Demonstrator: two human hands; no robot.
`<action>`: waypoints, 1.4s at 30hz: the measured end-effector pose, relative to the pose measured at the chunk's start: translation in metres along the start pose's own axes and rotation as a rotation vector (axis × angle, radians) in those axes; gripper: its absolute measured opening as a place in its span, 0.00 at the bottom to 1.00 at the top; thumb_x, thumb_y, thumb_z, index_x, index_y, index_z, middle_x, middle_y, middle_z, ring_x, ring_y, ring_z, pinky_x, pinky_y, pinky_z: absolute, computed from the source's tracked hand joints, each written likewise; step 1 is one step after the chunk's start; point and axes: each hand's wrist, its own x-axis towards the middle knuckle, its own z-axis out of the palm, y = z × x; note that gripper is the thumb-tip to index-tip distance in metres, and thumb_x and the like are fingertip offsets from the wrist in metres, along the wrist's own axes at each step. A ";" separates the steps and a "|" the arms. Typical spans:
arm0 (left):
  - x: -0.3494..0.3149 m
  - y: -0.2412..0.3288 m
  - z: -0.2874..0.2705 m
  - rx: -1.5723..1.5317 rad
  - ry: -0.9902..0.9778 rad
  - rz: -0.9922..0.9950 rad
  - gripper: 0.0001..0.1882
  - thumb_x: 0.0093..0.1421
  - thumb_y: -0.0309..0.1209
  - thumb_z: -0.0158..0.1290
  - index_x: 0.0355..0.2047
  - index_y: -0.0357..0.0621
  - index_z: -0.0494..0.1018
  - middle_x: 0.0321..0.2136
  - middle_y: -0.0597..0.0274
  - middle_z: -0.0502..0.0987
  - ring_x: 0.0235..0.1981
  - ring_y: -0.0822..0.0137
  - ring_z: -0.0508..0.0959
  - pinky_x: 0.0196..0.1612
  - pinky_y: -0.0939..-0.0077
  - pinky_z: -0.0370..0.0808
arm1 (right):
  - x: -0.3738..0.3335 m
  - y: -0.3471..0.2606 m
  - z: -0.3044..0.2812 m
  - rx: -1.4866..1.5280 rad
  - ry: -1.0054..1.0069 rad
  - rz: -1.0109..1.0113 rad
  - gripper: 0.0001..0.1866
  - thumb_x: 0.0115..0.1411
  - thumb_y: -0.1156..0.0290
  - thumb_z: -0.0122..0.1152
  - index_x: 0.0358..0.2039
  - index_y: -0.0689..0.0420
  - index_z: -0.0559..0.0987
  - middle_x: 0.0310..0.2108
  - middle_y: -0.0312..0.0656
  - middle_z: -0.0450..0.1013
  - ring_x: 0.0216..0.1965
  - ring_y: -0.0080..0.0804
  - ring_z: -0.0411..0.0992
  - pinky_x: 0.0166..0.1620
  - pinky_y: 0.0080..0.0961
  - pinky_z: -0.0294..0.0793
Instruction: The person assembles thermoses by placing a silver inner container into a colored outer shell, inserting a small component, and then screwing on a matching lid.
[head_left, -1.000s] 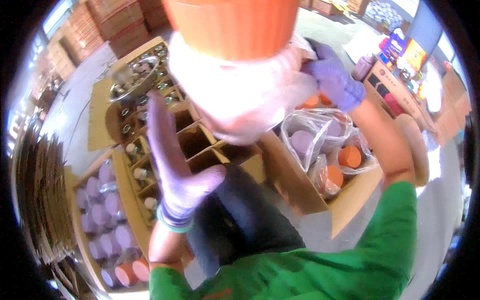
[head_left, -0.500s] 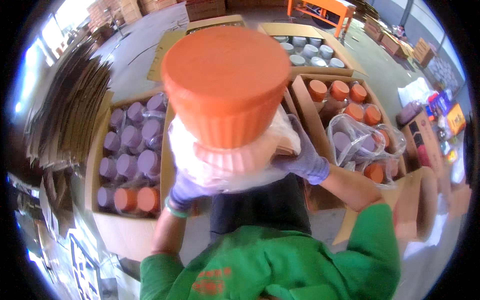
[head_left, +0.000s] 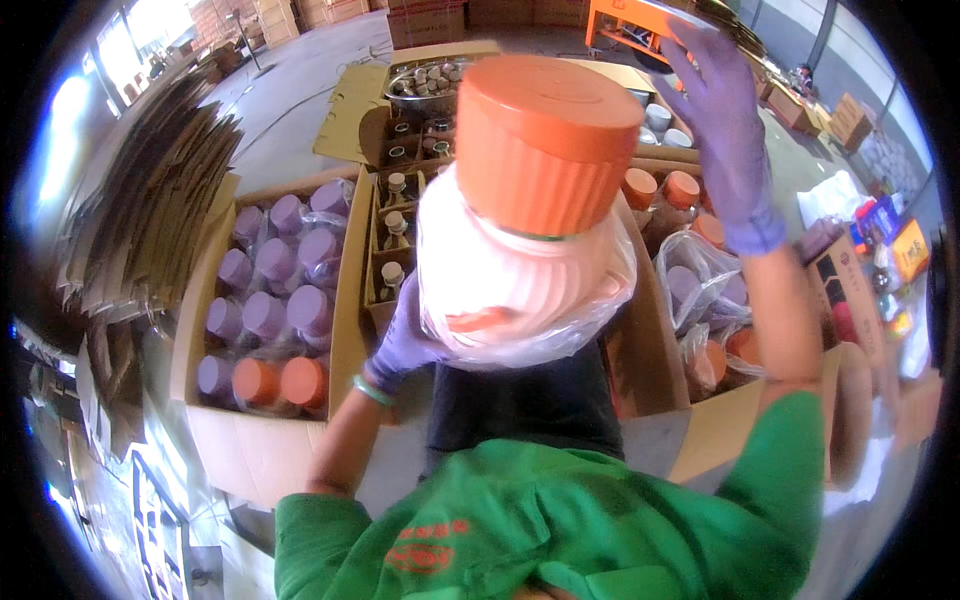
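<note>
Close in front of me stands a large bottle point(head_left: 530, 290) with a pale pinkish body in a clear plastic bag. Its wide orange ribbed cap point(head_left: 550, 150) sits uncovered on top, tilted a little to the right. My left hand point(head_left: 408, 335), in a purple glove, grips the bagged bottle low on its left side; some of its fingers are hidden behind the plastic. Raised at the upper right, my purple-gloved right hand point(head_left: 725, 140) is away from the bottle, its fingers spread and nothing in them.
A carton point(head_left: 182, 340) of purple- and orange-capped bottles stands at left. Another carton point(head_left: 650, 395) with orange-capped bottles and loose plastic is at right. Between them, a divided box holds small glass bottles, beneath a metal bowl point(head_left: 425, 98) of stoppers. Flattened cardboard point(head_left: 150, 215) is stacked far left.
My right hand has let go of the bagged bottle and swung up to the right, opening. The bottle has shifted right and tilted, with my left hand still on it.
</note>
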 end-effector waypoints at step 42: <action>0.256 0.120 -0.033 -0.187 -0.060 0.147 0.21 0.73 0.37 0.40 0.60 0.37 0.64 0.52 0.50 0.75 0.54 0.62 0.74 0.60 0.70 0.68 | -0.001 0.235 0.072 1.137 -0.530 0.537 0.23 0.71 0.57 0.49 0.60 0.55 0.71 0.56 0.40 0.72 0.57 0.33 0.70 0.59 0.30 0.71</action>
